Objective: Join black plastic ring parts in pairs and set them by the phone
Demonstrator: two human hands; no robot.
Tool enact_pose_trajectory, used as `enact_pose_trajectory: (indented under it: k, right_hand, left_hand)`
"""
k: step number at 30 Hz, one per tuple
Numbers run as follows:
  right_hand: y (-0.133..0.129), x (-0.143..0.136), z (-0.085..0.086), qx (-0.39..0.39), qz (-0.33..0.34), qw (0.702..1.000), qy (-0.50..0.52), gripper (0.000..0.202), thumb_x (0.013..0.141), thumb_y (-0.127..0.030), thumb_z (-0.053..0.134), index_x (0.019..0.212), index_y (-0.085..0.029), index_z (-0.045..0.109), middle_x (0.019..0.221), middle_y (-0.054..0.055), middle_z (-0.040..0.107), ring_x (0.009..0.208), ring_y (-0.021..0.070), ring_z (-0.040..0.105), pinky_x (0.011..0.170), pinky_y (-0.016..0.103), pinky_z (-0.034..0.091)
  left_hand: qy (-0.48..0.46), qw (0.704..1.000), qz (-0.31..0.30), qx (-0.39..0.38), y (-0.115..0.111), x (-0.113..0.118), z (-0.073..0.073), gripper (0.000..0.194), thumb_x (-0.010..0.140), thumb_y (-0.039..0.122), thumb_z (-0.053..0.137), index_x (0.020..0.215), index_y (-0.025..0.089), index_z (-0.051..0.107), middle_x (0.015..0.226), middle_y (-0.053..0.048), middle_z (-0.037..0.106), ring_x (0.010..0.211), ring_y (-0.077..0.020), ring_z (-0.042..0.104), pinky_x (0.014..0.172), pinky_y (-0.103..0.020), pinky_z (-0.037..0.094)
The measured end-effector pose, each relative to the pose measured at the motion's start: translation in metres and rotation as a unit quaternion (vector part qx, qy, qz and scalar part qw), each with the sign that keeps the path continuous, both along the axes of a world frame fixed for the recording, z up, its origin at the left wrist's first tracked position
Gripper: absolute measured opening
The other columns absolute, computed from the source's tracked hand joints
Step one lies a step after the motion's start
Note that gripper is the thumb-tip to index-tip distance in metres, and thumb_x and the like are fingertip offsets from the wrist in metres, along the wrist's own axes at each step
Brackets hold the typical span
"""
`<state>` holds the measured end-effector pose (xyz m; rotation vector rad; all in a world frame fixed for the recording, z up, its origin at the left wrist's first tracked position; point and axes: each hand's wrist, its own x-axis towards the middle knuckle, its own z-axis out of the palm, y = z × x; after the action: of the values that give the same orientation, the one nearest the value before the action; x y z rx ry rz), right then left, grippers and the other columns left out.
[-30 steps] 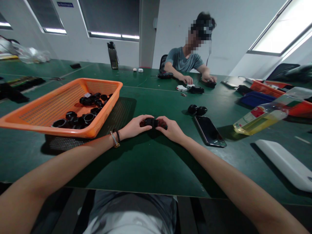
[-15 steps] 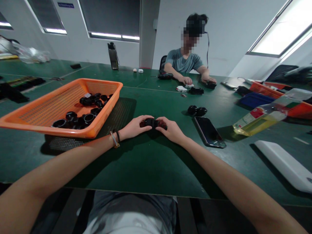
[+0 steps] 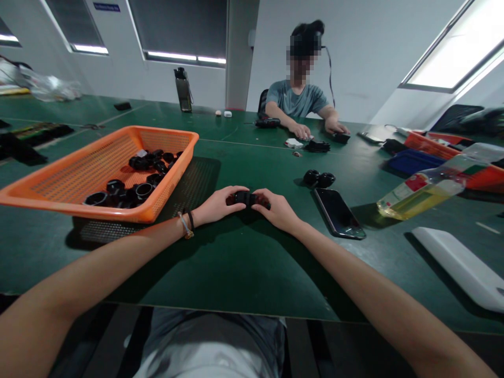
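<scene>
A black double-ended plastic part [image 3: 245, 198] is held just above the green table, its exact kind too dark to make out. My left hand [image 3: 222, 203] grips its left end, thumb below and fingers over the top. On the other end my right hand [image 3: 274, 208] is closed in the same way. Both palms hide some of the part. A similar black part with two round ends [image 3: 318, 179] lies on the table beyond my right hand. To the left stands an orange basket [image 3: 157, 207] with several black ring-shaped pieces [image 3: 142, 192] inside.
Right of my hands lie a phone [image 3: 339, 212], a tilted clear bottle of yellow liquid [image 3: 423, 194] and a white case [image 3: 459, 265]. Across the table [image 3: 244, 262] a co-worker [image 3: 298, 100] handles small items near a power drill [image 3: 268, 123]. A dark flask [image 3: 182, 90] stands at the back.
My hands and the black part between them stay nearly still. Across the table, the co-worker's head has shifted slightly to the left.
</scene>
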<state>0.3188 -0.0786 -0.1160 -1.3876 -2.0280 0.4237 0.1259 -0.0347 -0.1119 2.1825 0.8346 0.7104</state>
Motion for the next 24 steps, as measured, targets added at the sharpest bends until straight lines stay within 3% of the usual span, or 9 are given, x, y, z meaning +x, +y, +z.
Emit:
enact_pose_trajectory:
  k: [14,24]
  right_hand:
    - [-0.0003,0.0002,0.0003,-0.005,-0.005,1.000,-0.017,0.022,0.078,-0.017,0.058,0.099,-0.017,0.054,0.080,0.004,0.065,0.070,0.0156,0.059,0.068,0.030,0.046]
    - [-0.0038,-0.0001,0.0010,0.008,0.034,0.999,0.011,0.033,0.074,-0.014,0.059,0.104,-0.019,0.047,0.076,0.000,0.060,0.069,0.0147,0.059,0.068,0.030,0.047]
  left_hand:
    - [-0.005,1.000,-0.004,-0.007,-0.0004,0.0002,0.0004,0.044,0.075,0.029,0.059,0.117,0.016,0.053,0.113,-0.008,0.059,0.094,-0.0188,0.058,0.082,-0.032,0.047]
    - [-0.001,1.000,-0.003,-0.012,-0.0005,0.0004,0.0010,0.044,0.074,0.029,0.059,0.116,0.016,0.053,0.112,-0.009,0.059,0.094,-0.0190,0.058,0.083,-0.033,0.047]
